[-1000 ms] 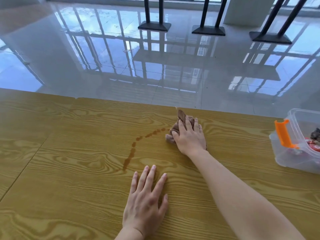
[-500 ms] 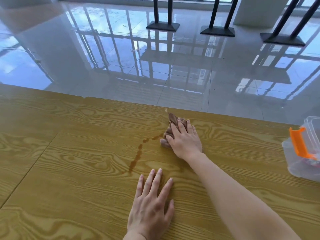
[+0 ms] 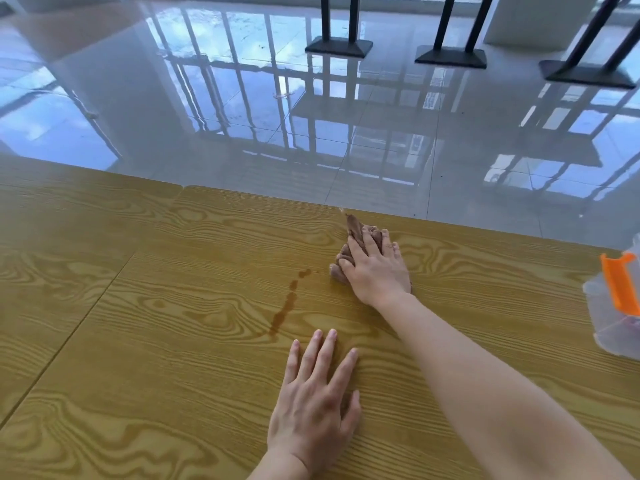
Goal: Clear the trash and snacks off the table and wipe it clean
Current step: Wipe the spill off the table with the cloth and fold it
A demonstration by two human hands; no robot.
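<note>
My right hand (image 3: 375, 268) presses a crumpled brown cloth (image 3: 353, 226) flat against the yellow wood-grain table (image 3: 156, 306), near its far edge. Its fingers lie fairly straight over the cloth. A curved brown trail of spilled liquid (image 3: 285, 306) runs from just left of the cloth down toward my left hand (image 3: 317, 400). That hand rests palm down on the table with its fingers spread and holds nothing.
A clear plastic box (image 3: 614, 317) with an orange latch (image 3: 620, 282) stands at the table's right edge, partly cut off. Beyond the far edge lies a glossy tiled floor (image 3: 311, 116) with black table bases (image 3: 337, 46). A seam (image 3: 69, 330) splits the tabletop on the left.
The view has shifted left, so the plastic box has slid toward the right border. The visible trail next to the cloth is a little shorter. My left hand has stayed flat on the table.
</note>
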